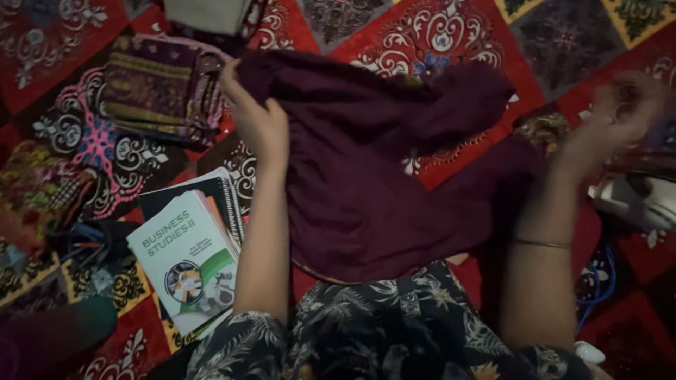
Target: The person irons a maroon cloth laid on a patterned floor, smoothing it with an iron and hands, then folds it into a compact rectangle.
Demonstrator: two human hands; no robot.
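The left hand (pixel 257 112) has its grip clenched on the top edge of a maroon cloth (pixel 366 176), which drapes down between both arms over the patterned floor covering (pixel 451 32). The right hand (pixel 620 112) is blurred beside the cloth's far end; I cannot tell its grip.

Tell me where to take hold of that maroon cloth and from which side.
Probably grip the maroon cloth at its top edge, coming from above. The left hand already pinches the upper left corner; the matching bunched upper right corner lies free on the patterned mat. The right hand is blurred, near it.
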